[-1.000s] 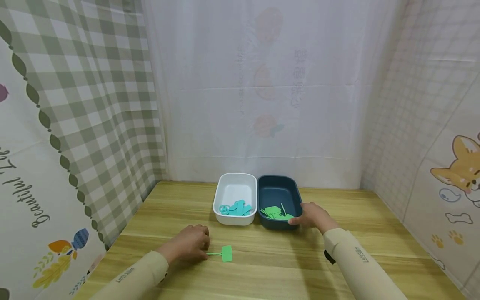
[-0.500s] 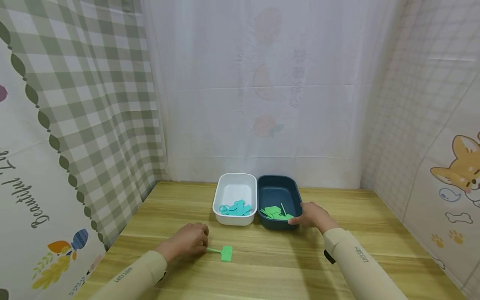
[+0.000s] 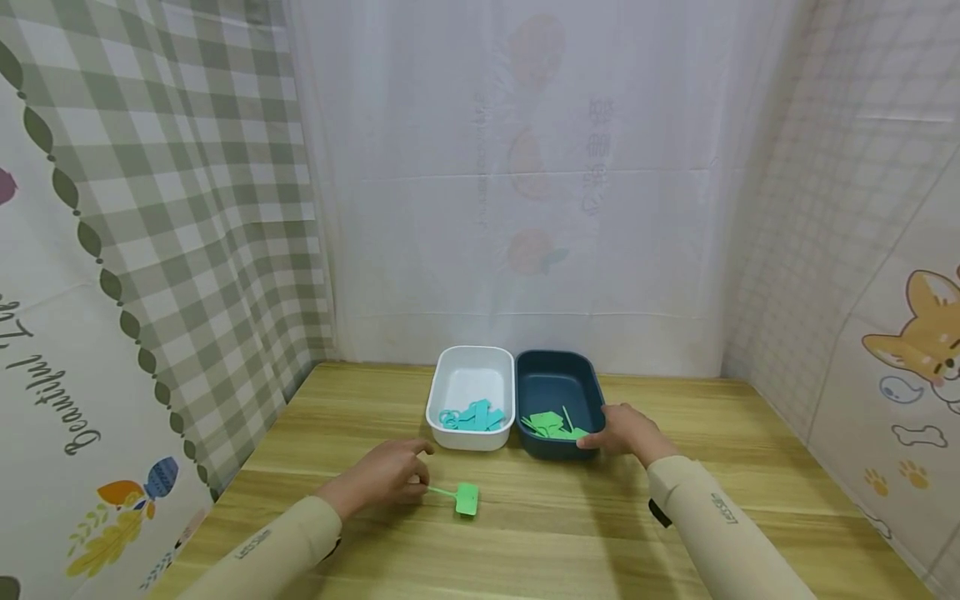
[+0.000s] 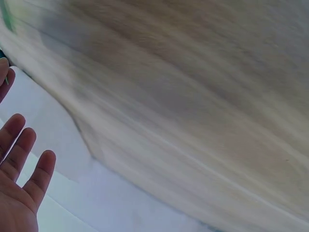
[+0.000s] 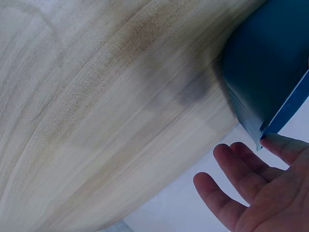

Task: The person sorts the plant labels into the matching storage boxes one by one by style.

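In the head view my left hand (image 3: 386, 477) pinches the thin stem of a green label cable tie (image 3: 467, 499). Its flat square head points right, just above the table, with a small shadow beneath. The left wrist view shows the other fingers (image 4: 42, 169) spread loose, away from the tie. My right hand (image 3: 626, 432) rests at the near right corner of a dark blue box (image 3: 557, 451), thumb on the front rim. In the right wrist view one fingertip touches that box's rim (image 5: 289, 96), and the other fingers extend free. Several green tags (image 3: 547, 423) lie inside the box.
Against the blue box's left side stands a white box (image 3: 471, 442) with several teal tags (image 3: 476, 417) in it. Both are on the wooden table (image 3: 525, 542). Cloth curtains (image 3: 517, 250) close in the back and both sides.
The green cable tie lay on the table a second ago. My left hand has gripped its stem, lifted it slightly and moved right. My right hand and both boxes have stayed put.
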`<action>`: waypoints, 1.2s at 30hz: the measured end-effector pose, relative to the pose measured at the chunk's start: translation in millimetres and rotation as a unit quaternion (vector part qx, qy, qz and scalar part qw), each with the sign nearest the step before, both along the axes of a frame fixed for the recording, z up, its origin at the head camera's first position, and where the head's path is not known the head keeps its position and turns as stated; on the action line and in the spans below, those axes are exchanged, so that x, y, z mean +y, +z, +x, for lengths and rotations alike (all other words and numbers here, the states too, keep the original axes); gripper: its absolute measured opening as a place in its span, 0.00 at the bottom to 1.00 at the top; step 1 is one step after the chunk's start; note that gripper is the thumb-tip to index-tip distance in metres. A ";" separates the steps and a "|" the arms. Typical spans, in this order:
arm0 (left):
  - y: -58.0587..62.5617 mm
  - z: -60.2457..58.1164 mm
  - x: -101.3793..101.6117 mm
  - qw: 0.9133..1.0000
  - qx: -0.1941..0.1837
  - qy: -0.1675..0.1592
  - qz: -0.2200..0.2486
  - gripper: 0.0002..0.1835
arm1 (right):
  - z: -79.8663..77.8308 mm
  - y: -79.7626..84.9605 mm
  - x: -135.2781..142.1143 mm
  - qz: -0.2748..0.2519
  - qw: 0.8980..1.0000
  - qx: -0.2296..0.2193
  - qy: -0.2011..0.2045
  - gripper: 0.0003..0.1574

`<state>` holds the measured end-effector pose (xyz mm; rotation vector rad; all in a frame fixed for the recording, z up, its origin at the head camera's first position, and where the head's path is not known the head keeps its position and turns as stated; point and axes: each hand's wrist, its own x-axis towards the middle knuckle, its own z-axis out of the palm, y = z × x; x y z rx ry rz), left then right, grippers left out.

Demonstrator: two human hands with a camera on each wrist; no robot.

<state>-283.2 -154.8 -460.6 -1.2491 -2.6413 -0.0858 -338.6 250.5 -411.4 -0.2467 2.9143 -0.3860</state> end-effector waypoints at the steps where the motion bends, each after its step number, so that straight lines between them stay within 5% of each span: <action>1: 0.9 -0.5 1.5 1.000 0.000 -0.003 0.004 0.03 | -0.2 -0.1 0.0 0.001 1.000 0.000 0.000 0.59; 14: 22.7 -9.3 24.5 1.000 0.007 -0.008 0.015 0.04 | 0.1 0.3 0.3 0.002 1.000 0.006 0.001 0.59; 28: 33.7 -24.5 47.8 0.997 0.069 -0.008 0.020 0.03 | 2.5 2.8 -1.7 -0.001 1.000 -0.004 0.000 0.59; 36: 41.6 -32.2 61.5 0.998 0.057 0.006 0.014 0.03 | 3.2 1.9 -0.6 -0.003 1.000 -0.004 0.001 0.59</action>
